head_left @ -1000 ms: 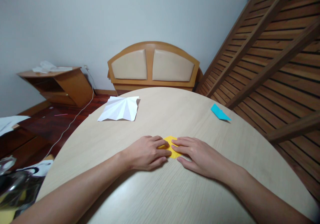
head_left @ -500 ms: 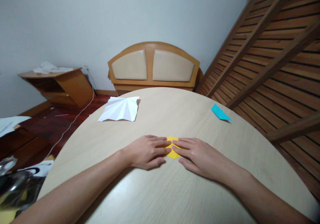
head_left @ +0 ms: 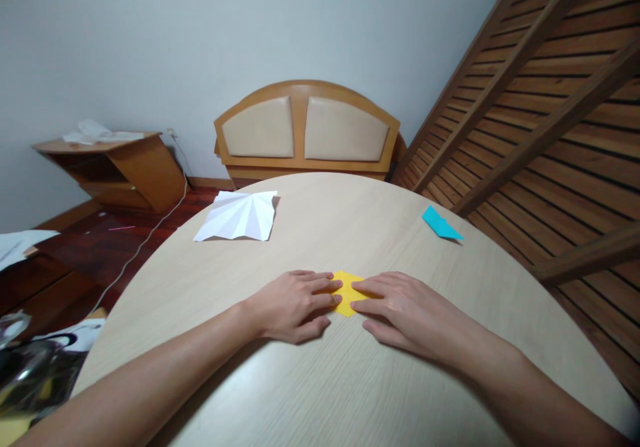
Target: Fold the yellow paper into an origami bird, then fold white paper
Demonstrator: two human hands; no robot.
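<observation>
**Right hand slides back along the yellow paper**

On the left, the left hand (head_left: pixel 293 304) lies flat, palm down, on the pale wooden counter (head_left: pixel 320 394), its fingers spread only narrowly and pressing the left edge of a small folded yellow paper (head_left: pixel 349 292). It grips nothing; it pins the paper down. Against the earlier frames this hand has hardly shifted: its fingertips rest on the same edge as half a second ago.

The yellow paper sits in the middle of the counter, between the two hands, touching both. More of it shows now than before, chiefly its upper right part.

The right hand (head_left: pixel 407 310) is where the change lies. Its fingertips have drawn a little toward 3 o'clock, away from the left hand, so the gap between the fingers of the two hands has widened and the yellow shows through it. This hand too is flat, fingers close together, pressing and not grasping. Judging from that sliding pressure, a crease is being flattened rather than a new fold begun.

The rest has stayed put. A creased white paper (head_left: pixel 237 217) lies at about 11 o'clock from the hands, well apart from them, and a small blue paper (head_left: pixel 440 224) lies at about 2 o'clock near the counter's far right edge. The view has tipped very slightly, nothing more.
</observation>
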